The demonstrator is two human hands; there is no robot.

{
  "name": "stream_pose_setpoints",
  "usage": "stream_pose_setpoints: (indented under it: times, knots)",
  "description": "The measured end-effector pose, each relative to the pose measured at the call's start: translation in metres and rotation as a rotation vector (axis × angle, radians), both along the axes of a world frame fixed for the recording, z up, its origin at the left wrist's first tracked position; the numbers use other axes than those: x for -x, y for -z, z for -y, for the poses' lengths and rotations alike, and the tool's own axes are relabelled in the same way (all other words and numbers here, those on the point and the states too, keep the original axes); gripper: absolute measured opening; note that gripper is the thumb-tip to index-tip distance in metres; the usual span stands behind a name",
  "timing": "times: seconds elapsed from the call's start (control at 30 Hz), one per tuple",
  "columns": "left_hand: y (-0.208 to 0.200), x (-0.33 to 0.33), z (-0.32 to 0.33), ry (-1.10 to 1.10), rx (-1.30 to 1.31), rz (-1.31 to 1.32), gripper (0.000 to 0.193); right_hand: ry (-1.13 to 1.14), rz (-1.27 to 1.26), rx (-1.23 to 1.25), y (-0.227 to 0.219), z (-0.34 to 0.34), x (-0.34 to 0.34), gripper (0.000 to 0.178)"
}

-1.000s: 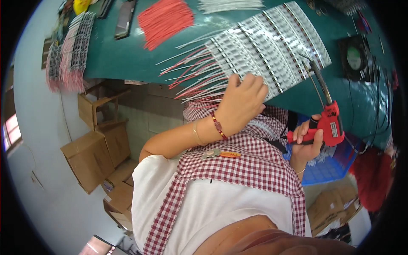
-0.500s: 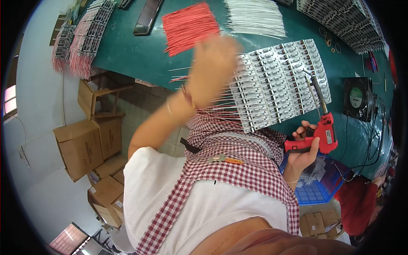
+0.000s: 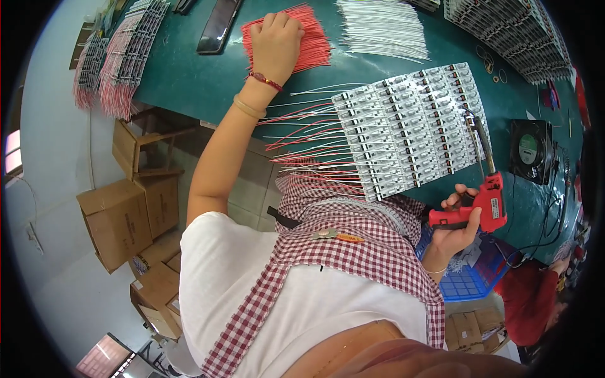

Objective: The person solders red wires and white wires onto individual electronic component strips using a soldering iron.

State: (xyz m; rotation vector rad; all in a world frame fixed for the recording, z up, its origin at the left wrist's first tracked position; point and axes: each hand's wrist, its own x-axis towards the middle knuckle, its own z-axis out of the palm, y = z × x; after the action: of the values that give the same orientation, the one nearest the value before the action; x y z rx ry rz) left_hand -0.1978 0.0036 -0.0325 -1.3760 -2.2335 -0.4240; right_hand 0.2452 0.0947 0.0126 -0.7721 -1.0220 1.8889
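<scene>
My left hand (image 3: 275,45) lies over a pile of red wires (image 3: 312,47). Its fingers are bent down into the pile, and whatever the tips hold is hidden. In my right hand (image 3: 459,230) is a red soldering gun (image 3: 490,205), gripped by the handle, its metal nozzle pointing away from me. That tip sits over the right part of a panel of small circuit boards (image 3: 413,132), too close in view to tell touching from apart. Red and white wires (image 3: 315,129) stick out from the panel's left edge, over the table's near side.
White wires (image 3: 382,28) lie beside the red pile. A phone (image 3: 218,25) and wired board stacks (image 3: 129,53) are at left. More stacked panels (image 3: 510,34) stand far right, near a black fan (image 3: 530,148) and cables. A blue basket (image 3: 463,286) is below the table edge.
My left hand has moved from the panel's left edge up and away onto the red wires. The panel and the soldering gun have shifted slightly, and wires at the panel's edge are now uncovered.
</scene>
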Motion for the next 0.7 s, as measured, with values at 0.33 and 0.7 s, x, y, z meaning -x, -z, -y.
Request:
stream_pose_setpoints:
  times: [0.33, 0.7]
  knots:
    - [0.0, 0.001, 0.004, 0.091, -0.01, 0.056, 0.01, 0.005, -0.02, 0.004, -0.001, 0.001, 0.005, 0.041]
    - [0.008, 0.004, 0.002, 0.109, -0.066, 0.063, 0.011, 0.02, -0.026, 0.013, 0.0, 0.0, 0.003, 0.04]
